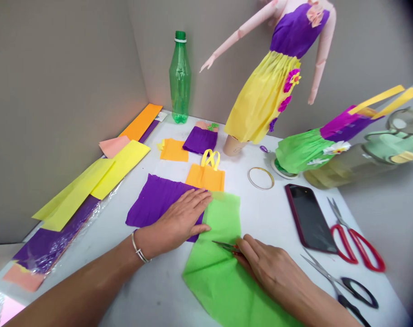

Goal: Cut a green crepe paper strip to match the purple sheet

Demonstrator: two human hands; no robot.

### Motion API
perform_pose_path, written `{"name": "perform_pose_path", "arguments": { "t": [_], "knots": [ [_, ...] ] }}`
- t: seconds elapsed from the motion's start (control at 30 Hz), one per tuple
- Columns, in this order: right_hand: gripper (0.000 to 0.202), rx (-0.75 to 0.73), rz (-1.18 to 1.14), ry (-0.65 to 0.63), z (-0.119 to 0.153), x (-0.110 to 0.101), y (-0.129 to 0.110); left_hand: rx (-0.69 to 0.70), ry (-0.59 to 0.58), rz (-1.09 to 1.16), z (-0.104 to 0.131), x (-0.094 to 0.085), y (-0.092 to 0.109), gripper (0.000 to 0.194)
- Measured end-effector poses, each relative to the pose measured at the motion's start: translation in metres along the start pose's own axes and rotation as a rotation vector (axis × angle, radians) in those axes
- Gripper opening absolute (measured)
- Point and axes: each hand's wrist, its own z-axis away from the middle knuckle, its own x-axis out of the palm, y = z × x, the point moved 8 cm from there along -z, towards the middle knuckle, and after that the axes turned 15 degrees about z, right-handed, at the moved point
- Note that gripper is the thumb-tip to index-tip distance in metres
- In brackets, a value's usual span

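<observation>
Scissors [226,247] mostly hidden under right hand [272,268], fingers closed around them on green paper [223,272]; left hand [179,220] flat, open, pressing purple paper [151,200].

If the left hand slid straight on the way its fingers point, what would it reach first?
Probably the small orange paper bag with yellow handles: the left hand lies flat on the purple crepe sheet, fingertips pointing up-right toward it. Depth is hard to judge.

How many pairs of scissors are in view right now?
3: small scissors in the right hand on the green crepe paper; red-handled scissors and black-handled scissors right of the phone.
</observation>
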Motion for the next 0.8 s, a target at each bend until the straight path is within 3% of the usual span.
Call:
{"name": "perform_pose_path", "arguments": {
  "t": [0.47,0.6,0.8],
  "knots": [
    [0.016,-0.002,-0.021,-0.006,0.0,0.002,-0.011,0.019,0.015,0.011,0.001,0.001,-0.001,0.068],
    [0.023,-0.036,-0.012,0.001,0.001,0.002,-0.014,0.022,0.022,0.007,0.002,0.002,-0.002,0.068],
    [0.017,0.037,0.027,0.057,0.004,-0.001,-0.008,0.028,0.024,0.019,0.001,0.0,-0.001,0.065]
  ]
}}
